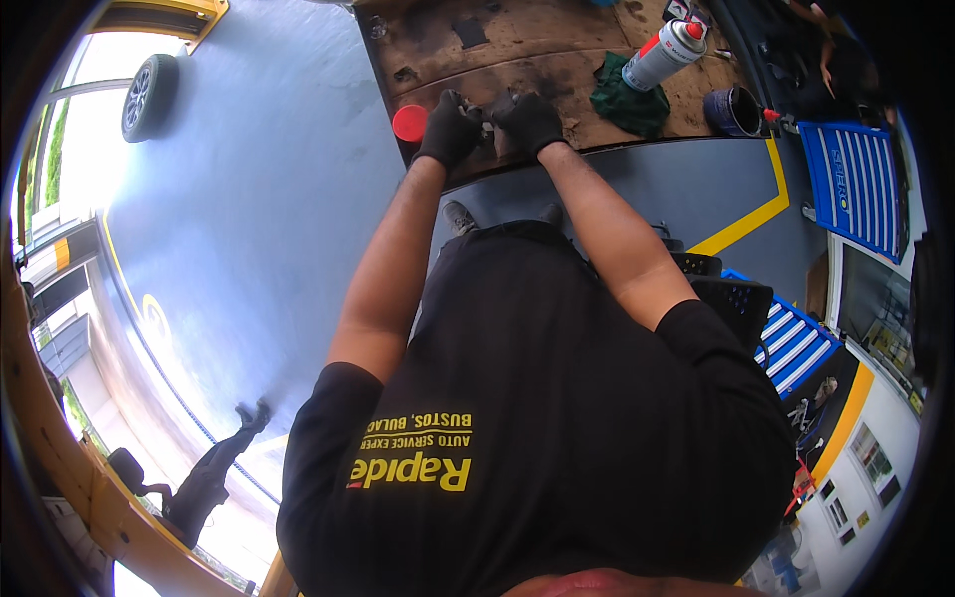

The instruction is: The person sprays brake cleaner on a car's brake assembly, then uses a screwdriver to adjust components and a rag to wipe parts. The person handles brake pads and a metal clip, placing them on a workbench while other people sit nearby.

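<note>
Both my hands wear black gloves and are held close together over the near left edge of a stained brown workbench (537, 45). My left hand (451, 131) is closed, its fingers curled around something small and greyish that I cannot make out. Beside it, my right hand (528, 122) is also closed, and whatever its fingers grip is hidden. A round red lid (409, 123) lies just left of my left hand. To the right of my right hand, a dark green cloth (627, 104) is bunched up near a grey spray can (665, 58) with a red cap.
A dark open tub (733, 111) stands by the bench's right corner. Blue tool cabinets (851, 189) are on the right, with a black perforated seat (731, 298) nearer me. At far left a wheel (149, 98) stands on the grey floor, and another person (214, 483) is at lower left.
</note>
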Motion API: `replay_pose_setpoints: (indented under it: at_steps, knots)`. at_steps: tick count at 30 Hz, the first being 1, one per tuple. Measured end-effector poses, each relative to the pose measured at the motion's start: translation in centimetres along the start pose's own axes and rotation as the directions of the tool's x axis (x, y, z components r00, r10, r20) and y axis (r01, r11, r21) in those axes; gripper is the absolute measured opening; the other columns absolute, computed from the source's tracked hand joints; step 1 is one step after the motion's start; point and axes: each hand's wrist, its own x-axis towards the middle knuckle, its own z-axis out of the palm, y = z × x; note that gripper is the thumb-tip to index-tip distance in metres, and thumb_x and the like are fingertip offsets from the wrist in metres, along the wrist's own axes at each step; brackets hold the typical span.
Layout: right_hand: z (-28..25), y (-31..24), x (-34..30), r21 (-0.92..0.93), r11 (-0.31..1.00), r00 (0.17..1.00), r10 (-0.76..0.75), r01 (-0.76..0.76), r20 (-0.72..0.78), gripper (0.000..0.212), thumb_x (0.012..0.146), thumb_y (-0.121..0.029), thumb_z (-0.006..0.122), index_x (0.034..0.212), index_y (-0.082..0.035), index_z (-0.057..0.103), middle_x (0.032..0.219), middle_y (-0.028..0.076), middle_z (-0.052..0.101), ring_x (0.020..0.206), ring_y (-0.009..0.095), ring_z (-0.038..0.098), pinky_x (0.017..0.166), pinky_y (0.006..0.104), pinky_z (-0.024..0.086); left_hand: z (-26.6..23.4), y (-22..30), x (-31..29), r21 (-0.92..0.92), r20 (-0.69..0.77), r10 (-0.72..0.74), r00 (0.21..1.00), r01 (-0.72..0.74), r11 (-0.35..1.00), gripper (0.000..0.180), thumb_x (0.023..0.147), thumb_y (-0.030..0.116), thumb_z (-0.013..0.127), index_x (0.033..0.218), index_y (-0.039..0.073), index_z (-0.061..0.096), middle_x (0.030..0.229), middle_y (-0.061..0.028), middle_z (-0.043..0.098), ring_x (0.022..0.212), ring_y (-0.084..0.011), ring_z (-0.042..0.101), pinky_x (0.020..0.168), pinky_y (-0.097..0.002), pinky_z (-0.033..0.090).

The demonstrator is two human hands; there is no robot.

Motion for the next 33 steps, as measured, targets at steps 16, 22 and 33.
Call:
replay_pose_setpoints:
  at_steps: [16, 22, 33]
  knots:
    - [-1.2, 4.5, -1.2, 0.935, 0.354, 0.974, -0.216, 0.008, 0.073, 0.035, 0.094, -0.014, 0.064, 0.126, -0.004, 0.056, 0.109, 0.014, 0.071, 0.093, 0.025, 0.072, 0.081, 0.0331, 0.056, -1.9, 0.8, -0.5, -0.295, 0.180, -0.116, 0.977, 0.166, 0.941, 0.031, 0.091, 0.024, 0.070, 0.104, 0.000, 0.056, 0.089, -0.0227, 0.066, 0.080, -0.0372, 0.069, 0.074, -0.0445, 0.054]
    - [-4.8, 6.7, -2.9, 0.915, 0.287, 0.942, -0.099, -0.283, 0.322, 0.034, 0.092, -0.009, 0.065, 0.124, -0.004, 0.055, 0.101, 0.010, 0.070, 0.089, 0.022, 0.073, 0.069, 0.0314, 0.057, -2.2, 1.7, 1.0, 0.018, 0.198, 0.318, 0.927, -0.328, 0.945, 0.028, 0.088, 0.027, 0.073, 0.095, 0.003, 0.061, 0.090, -0.0189, 0.065, 0.084, -0.0347, 0.067, 0.078, -0.0435, 0.052]
    - [-3.0, 7.4, -2.3, 0.869, 0.474, 0.957, -0.155, -0.145, 0.244, 0.039, 0.086, -0.009, 0.074, 0.123, -0.003, 0.062, 0.112, 0.002, 0.069, 0.103, 0.009, 0.063, 0.090, 0.0269, 0.050, -0.9, 2.3, 1.4, 0.039, 0.186, 0.250, 0.950, -0.261, 0.965, 0.024, 0.091, 0.027, 0.070, 0.098, 0.005, 0.067, 0.093, -0.0182, 0.069, 0.090, -0.0346, 0.068, 0.080, -0.0416, 0.052]
